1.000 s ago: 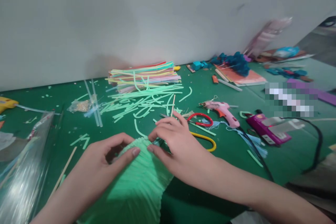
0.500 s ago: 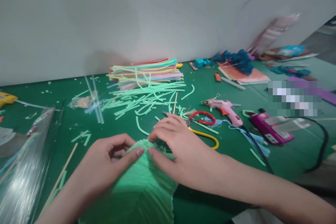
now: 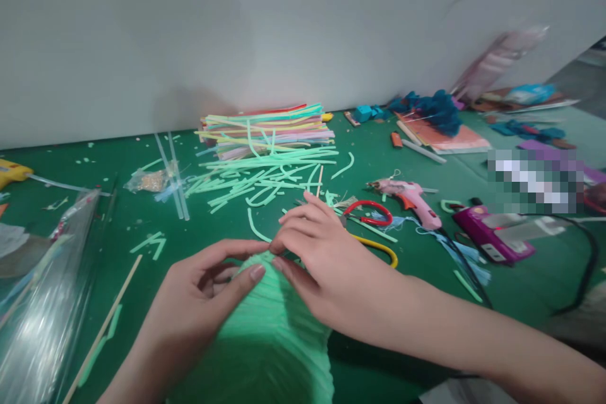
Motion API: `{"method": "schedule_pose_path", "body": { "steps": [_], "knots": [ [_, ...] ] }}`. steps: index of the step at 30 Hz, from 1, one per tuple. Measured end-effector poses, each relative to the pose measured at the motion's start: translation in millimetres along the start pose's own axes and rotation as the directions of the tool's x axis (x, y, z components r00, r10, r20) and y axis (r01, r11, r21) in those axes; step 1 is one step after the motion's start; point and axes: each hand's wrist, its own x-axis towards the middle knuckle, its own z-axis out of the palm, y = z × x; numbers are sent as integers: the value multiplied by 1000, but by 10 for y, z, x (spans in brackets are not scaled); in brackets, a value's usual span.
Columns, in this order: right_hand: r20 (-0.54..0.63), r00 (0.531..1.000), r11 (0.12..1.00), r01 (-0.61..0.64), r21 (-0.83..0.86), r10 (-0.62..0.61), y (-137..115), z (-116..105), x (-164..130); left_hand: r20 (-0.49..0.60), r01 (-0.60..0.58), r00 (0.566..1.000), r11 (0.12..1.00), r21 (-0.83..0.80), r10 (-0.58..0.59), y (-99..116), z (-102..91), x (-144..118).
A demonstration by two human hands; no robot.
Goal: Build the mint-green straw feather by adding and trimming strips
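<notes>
Across the green table [image 3: 118, 170], craft clutter lay from wall to edge, and nearest the camera sat the biggest piece: a pale green ribbed dome [image 3: 265, 341] built of straw strips laid side by side, resting at the near edge between the person's forearms. Both hands met at its far rim. The left hand [image 3: 199, 303] was curled, thumb and forefinger pinched together on the rim; the right hand [image 3: 322, 265] lay over the top, its thumb and forefinger pressing the same spot while the other fingers fanned out above the table. By my reading, the step in hand was fixing or tightening the end of a strip at the rim, and the next move would call for a steady hold there while glue or another strip was brought in.

Behind lay a stack of coloured straws [image 3: 265, 129] with loose green straw cuttings [image 3: 255, 180] spilled in front. A clear plastic bag [image 3: 42, 290] at the left held what looked like more long clear straws; a small packet [image 3: 146, 182] held gold bits, too small to identify. Right of the hands lay a pink glue gun [image 3: 407, 196], then red-handled scissors [image 3: 367, 211].
</notes>
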Motion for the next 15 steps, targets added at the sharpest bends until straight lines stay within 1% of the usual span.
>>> {"method": "schedule_pose_path", "body": {
  "steps": [1, 2, 3, 4, 5, 6, 7, 8, 9, 10, 11, 12, 13, 14, 15],
  "knots": [
    [-40, 999, 1000, 18, -17, -19, -3, 11, -24, -5, 21, 1000, 1000, -24, -21, -3, 1, -6],
    [-110, 994, 999, 23, -29, -26, -4, 27, -57, -8, 47, 999, 997, -53, -48, -6, 0, -12],
    [-210, 978, 1000, 2, -28, -8, -3, 48, -97, -9, 74, 997, 993, -87, -75, -10, -2, -18],
    [-327, 944, 999, -51, -7, 46, 2, 75, -141, -8, 97, 995, 988, -120, -99, -13, -4, -23],
    [-436, 890, 991, -126, 42, 132, 10, 104, -185, -3, 120, 993, 981, -151, -121, -15, -5, -28],
    [-504, 830, 971, -206, 121, 239, 24, 132, -225, 7, 142, 990, 973, -181, -143, -17, -4, -33],
    [-506, 788, 936, -275, 220, 350, 40, 156, -257, 21, 164, 986, 964, -210, -163, -18, -2, -38],
    [-435, 783, 889, -324, 324, 444, 60, 172, -278, 37, 183, 983, 955, -233, -180, -18, 3, -44],
    [-299, 816, 837, -354, 416, 494, 81, 179, -287, 57, 203, 979, 946, -253, -195, -18, 10, -51],
    [-129, 863, 790, -374, 485, 488, 103, 176, -282, 78, 224, 974, 936, -271, -210, -20, 17, -57],
    [37, 898, 753, -389, 530, 438, 125, 165, -267, 98, 243, 970, 927, -285, -224, -24, 24, -63],
    [171, 912, 728, -402, 555, 373, 147, 149, -243, 113, 259, 965, 922, -289, -235, -31, 30, -68],
    [260, 912, 717, -410, 565, 316, 168, 131, -215, 123, 267, 963, 921, -285, -241, -40, 30, -71],
    [309, 909, 712, -414, 567, 282, 188, 114, -187, 128, 264, 963, 923, -279, -237, -51, 26, -71],
    [332, 905, 709, -416, 570, 265, 207, 101, -160, 129, 252, 966, 929, -270, -224, -64, 14, -66]
  ]
}}
